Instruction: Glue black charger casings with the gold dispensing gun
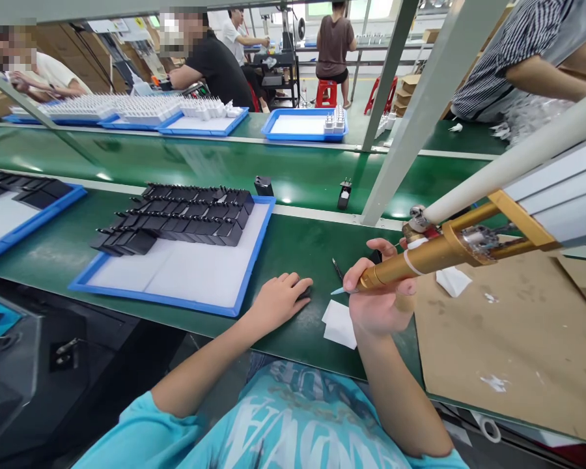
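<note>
My right hand (383,311) is wrapped around a gold dispensing gun (395,270), whose pale blue nozzle tip (338,292) points left. My left hand (280,298) rests low over the green bench, its fingers curled around a small dark thing that they mostly hide. Between the hands, a thin dark tool (336,266) lies on the bench beyond the nozzle. White paper pieces (340,326) lie just below the tip. To the left, a blue-rimmed tray (234,303) holds rows of black plug adapters (195,218), pins upward.
Two black adapters (263,186) (344,194) stand on the green conveyor (303,169). Stained cardboard (517,326) covers the bench at right. A slanting grey post (420,104) rises ahead. Across the line are trays of white adapters (305,125) and several people at work.
</note>
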The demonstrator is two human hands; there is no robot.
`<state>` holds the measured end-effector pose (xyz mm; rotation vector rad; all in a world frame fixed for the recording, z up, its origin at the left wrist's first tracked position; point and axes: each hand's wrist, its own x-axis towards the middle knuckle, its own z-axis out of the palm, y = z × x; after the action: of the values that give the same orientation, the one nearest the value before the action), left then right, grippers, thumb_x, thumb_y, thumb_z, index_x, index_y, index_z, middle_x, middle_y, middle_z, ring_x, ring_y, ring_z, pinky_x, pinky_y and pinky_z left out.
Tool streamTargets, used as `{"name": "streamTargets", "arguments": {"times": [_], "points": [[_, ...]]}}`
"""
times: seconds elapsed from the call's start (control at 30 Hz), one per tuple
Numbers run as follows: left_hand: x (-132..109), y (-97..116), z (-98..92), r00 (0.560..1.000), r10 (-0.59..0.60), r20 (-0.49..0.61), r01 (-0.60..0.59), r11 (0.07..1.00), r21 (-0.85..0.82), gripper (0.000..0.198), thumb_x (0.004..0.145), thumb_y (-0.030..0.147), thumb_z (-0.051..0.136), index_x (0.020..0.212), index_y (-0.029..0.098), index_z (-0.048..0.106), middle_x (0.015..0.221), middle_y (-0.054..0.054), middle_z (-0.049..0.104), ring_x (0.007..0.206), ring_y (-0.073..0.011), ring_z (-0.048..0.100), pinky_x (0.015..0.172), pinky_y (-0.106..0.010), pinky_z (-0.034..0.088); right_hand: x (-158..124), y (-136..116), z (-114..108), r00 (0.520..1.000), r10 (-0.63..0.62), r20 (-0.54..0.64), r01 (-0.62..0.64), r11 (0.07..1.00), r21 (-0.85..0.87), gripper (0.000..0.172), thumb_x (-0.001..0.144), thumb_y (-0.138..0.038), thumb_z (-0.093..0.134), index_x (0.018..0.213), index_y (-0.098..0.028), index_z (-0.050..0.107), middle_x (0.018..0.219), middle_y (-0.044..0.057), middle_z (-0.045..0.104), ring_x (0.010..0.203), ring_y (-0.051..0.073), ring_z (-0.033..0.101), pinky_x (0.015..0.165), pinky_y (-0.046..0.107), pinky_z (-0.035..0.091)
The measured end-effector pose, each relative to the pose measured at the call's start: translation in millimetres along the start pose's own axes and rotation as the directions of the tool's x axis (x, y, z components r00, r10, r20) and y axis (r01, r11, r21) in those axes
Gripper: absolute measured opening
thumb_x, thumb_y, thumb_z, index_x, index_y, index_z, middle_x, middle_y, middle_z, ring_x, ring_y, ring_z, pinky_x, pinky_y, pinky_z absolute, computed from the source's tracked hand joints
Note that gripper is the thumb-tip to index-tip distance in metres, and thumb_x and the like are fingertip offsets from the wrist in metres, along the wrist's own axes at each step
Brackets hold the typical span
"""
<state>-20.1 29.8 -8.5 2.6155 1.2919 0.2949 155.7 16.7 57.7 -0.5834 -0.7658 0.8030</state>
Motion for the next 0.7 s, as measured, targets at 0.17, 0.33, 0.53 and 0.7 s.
{"name": "streamTargets", "arguments": {"times": [0.17, 0.33, 0.53, 0.7], "points": [[0, -6, -0.5, 0.997, -0.077, 0.024, 0.081, 0.948, -0.308, 0.025, 0.092, 0.034, 0.051, 0.115, 0.024, 0.054, 0.100, -0.006, 0.060, 0.093, -0.0224, 0.060, 0.078, -0.034, 0.050, 0, -1, 1, 1.000, -0.011, -0.005, 0.011, 1.000, 0.010, 0.036, 0.082, -0.051, 0.049, 0.111, -0.031, 0.049, 0.102, 0.000, 0.059, 0.039, 0.008, 0.053, 0.033, 0.027, 0.038], [-5, -15, -3.1, 0.914, -0.341, 0.220, 0.273, 0.113, -0.955, 0.044, 0.091, 0.054, 0.042, 0.124, 0.025, 0.044, 0.090, -0.004, 0.060, 0.071, -0.0174, 0.062, 0.055, -0.029, 0.051, 1, -2, 0, 0.999, 0.006, -0.040, -0.006, 1.000, -0.006, 0.040, 0.077, -0.055, 0.054, 0.110, -0.032, 0.050, 0.100, -0.001, 0.059, 0.038, 0.008, 0.052, 0.032, 0.026, 0.036], [-25, -26, -20.6, 0.876, -0.429, 0.221, 0.173, -0.148, -0.974, 0.050, 0.090, 0.053, 0.036, 0.128, 0.024, 0.050, 0.095, -0.011, 0.063, 0.073, -0.0197, 0.061, 0.053, -0.031, 0.047, 4, -3, -2, 0.997, -0.010, -0.070, 0.007, 0.999, -0.035, 0.041, 0.075, -0.052, 0.052, 0.110, -0.031, 0.054, 0.098, -0.001, 0.062, 0.038, 0.009, 0.052, 0.034, 0.027, 0.037], [-50, -82, -39.3, 0.809, -0.573, -0.136, 0.139, 0.410, -0.901, 0.062, 0.088, 0.045, 0.049, 0.144, 0.024, 0.033, 0.108, -0.009, 0.062, 0.092, -0.0218, 0.061, 0.079, -0.036, 0.050, 2, -7, -1, 0.980, 0.055, -0.191, -0.054, 0.998, 0.011, 0.045, 0.060, -0.057, 0.067, 0.099, -0.034, 0.063, 0.095, -0.001, 0.066, 0.038, 0.012, 0.051, 0.030, 0.032, 0.037]]}}
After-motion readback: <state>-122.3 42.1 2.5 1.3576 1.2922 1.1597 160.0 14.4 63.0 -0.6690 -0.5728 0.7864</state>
